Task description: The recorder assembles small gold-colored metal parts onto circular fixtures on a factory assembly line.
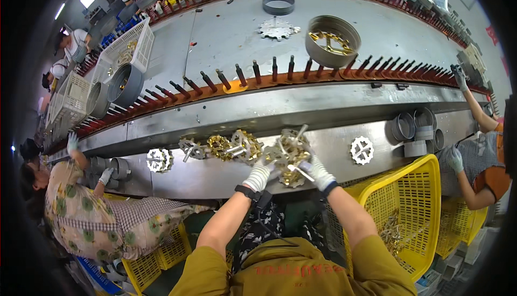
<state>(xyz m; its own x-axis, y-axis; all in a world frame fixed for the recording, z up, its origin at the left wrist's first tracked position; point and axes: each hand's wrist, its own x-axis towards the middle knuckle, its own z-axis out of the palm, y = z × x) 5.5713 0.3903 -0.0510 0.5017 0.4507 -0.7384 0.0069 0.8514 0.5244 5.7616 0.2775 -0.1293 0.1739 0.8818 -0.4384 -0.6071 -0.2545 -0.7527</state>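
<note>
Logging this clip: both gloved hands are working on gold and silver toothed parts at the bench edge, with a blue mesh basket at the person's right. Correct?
Not quite: the head view shows the mesh basket is yellow, not blue. The left hand and right hand are gloved, on the toothed parts.

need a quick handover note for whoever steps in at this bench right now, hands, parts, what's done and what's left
Left hand: gloved, fingers on the gold and silver gear-like part at the bench edge.
Right hand: gloved, gripping the same part by its lower gold piece.
Done, by the look of it: assembled pieces lined up along the bench to the left.
Left: loose silver wheels lie on the bench; the yellow basket at the right holds more gold parts.
</note>
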